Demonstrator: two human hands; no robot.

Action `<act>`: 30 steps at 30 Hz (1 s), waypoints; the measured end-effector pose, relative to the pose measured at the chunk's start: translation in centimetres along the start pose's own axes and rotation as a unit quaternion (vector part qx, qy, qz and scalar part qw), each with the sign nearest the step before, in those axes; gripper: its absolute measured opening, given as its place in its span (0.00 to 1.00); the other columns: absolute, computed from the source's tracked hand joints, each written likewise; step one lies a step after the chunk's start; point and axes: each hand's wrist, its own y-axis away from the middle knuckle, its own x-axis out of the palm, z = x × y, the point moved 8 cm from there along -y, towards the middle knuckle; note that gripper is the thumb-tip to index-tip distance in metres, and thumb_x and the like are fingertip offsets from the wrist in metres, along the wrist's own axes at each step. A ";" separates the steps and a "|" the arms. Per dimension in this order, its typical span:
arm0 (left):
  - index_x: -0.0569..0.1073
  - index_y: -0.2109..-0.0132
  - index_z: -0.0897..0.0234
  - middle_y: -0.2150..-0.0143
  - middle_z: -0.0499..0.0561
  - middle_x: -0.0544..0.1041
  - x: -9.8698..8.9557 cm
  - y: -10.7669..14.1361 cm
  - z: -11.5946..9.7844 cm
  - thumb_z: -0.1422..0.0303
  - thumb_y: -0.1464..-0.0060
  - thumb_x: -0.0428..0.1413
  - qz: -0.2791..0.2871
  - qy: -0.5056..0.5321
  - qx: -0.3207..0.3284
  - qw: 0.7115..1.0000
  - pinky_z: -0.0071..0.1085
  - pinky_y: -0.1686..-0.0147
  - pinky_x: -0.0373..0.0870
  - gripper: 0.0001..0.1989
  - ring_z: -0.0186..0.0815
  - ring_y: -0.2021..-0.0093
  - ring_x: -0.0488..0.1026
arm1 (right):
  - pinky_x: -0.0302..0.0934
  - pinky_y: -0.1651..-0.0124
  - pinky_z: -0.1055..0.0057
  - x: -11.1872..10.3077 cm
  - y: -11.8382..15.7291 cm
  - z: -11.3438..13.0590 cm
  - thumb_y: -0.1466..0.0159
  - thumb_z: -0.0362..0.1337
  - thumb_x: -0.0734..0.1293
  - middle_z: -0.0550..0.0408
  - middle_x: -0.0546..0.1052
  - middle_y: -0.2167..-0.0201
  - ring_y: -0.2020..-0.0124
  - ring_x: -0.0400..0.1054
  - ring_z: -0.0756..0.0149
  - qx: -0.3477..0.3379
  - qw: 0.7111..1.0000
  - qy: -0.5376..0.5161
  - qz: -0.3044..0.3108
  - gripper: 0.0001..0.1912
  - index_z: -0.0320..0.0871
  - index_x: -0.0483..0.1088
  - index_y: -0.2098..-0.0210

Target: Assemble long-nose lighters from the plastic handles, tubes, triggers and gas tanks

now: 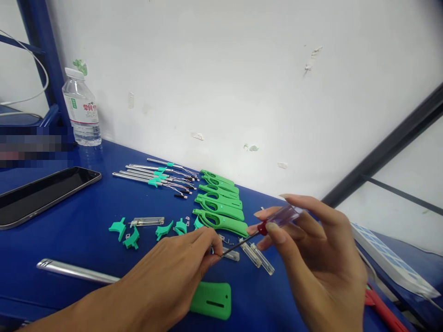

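My right hand [311, 249] grips a screwdriver [282, 216] with a clear purple handle and a red collar, its shaft slanting down to the left. At its tip, the fingers of my left hand [187, 263] are pinched together; whatever they hold is too small or hidden to make out. Below my left hand lies a green lighter handle [212, 300], partly covered by the hand. A silver lighter tube [78, 271] extends out to the left from under my left forearm. Close to the screwdriver tip rest clear plastic fuel tanks [262, 259] on the blue table.
Several green handle shells [221, 210] lie in a row behind my hands. Metal tubes with wires [152, 175] lie to their left, with teal triggers [131, 239] nearer. A phone [48, 193], water bottle [82, 110], power strip [394, 260] and red tool handle [384, 309] are around.
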 end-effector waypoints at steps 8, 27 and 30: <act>0.71 0.54 0.52 0.62 0.41 0.79 0.2 0.1 0.5 0.64 0.23 0.44 -0.012 0.017 0.018 1.000 0.34 0.63 0.61 0.12 0.38 0.65 0.75 | 0.83 0.67 0.74 -0.2 -0.3 -0.1 0.28 0.35 0.76 0.64 0.88 0.57 0.67 0.85 0.66 -0.037 0.999 -0.015 0.001 0.19 0.64 0.78 0.42; 0.69 0.56 0.55 0.67 0.40 0.73 -0.1 0.4 -0.4 0.65 0.22 0.46 -0.018 0.058 0.039 0.997 0.31 0.68 0.60 0.11 0.35 0.69 0.68 | 0.82 0.67 0.70 -0.1 -0.1 0.5 0.23 0.30 0.71 0.60 0.89 0.54 0.65 0.86 0.62 -0.068 0.996 -0.040 0.040 0.22 0.65 0.77 0.39; 0.70 0.55 0.54 0.66 0.40 0.73 0.2 0.5 -0.6 0.66 0.22 0.46 -0.007 0.066 0.046 0.997 0.30 0.67 0.61 0.10 0.34 0.69 0.68 | 0.81 0.66 0.72 -0.2 0.0 0.6 0.24 0.30 0.72 0.63 0.89 0.54 0.67 0.84 0.66 -0.067 0.997 -0.039 0.023 0.23 0.66 0.77 0.39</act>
